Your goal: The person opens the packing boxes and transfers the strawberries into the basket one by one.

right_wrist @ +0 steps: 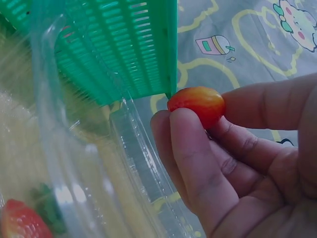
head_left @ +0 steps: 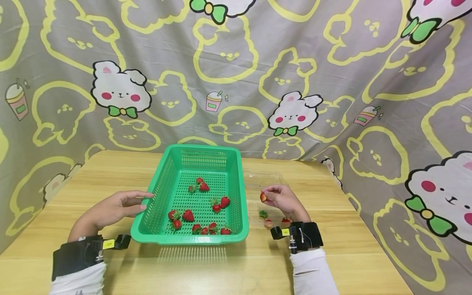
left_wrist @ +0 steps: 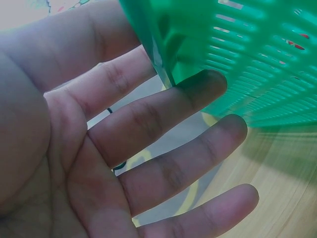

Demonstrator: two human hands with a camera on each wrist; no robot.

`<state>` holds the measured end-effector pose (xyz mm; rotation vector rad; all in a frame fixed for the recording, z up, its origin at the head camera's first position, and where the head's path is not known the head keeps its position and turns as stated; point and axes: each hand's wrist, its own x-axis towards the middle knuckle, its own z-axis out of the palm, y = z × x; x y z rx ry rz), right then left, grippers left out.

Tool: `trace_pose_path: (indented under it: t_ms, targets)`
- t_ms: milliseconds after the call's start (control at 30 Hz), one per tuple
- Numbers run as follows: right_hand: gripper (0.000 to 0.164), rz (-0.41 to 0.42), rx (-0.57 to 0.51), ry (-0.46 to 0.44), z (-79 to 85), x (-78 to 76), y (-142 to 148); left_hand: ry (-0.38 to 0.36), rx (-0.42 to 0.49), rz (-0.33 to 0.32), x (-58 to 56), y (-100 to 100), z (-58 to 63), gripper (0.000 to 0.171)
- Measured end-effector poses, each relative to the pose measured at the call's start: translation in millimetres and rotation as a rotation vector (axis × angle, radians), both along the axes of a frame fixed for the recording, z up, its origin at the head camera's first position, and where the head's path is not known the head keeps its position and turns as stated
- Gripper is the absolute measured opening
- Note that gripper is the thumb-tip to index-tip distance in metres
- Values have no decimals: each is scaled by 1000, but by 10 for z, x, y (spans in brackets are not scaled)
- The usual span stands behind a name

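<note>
My right hand [head_left: 283, 200] pinches a cherry tomato [right_wrist: 205, 103], small, smooth and orange-red, between thumb and fingertips. It is over a clear plastic box [head_left: 254, 205], just right of the green basket [head_left: 243, 196]. Inside the box lie a few red strawberries; one strawberry [right_wrist: 22, 220] with green leaves shows in the right wrist view. My left hand [head_left: 117, 209] is at the basket's left rim, its fingers nearly straight and spread, fingertips right at the rim and outer wall. Several strawberries [head_left: 188, 215] are scattered over the basket's slotted floor, mostly towards its near side.
The basket and box stand on a light wooden table [head_left: 258, 270]. Behind and at both sides hangs a grey curtain [head_left: 236, 90] printed with rabbits and yellow outlines. The box's clear lid [head_left: 262, 178] lies towards the back, beside the basket.
</note>
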<state>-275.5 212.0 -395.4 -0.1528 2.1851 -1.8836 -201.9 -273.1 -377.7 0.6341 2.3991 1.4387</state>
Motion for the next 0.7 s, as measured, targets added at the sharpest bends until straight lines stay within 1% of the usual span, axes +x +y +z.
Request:
trace_pose_path:
  t_ms: [133, 367, 700]
  targets:
    - [26, 15, -28, -2, 18, 10, -9, 2, 0, -1, 2, 0, 1, 44]
    - [22, 39, -78, -6, 65, 39, -47, 9, 1, -2, 9, 4, -1, 44]
    - [29, 73, -124, 2, 100, 62, -131, 5, -1, 3, 8, 9, 8, 44]
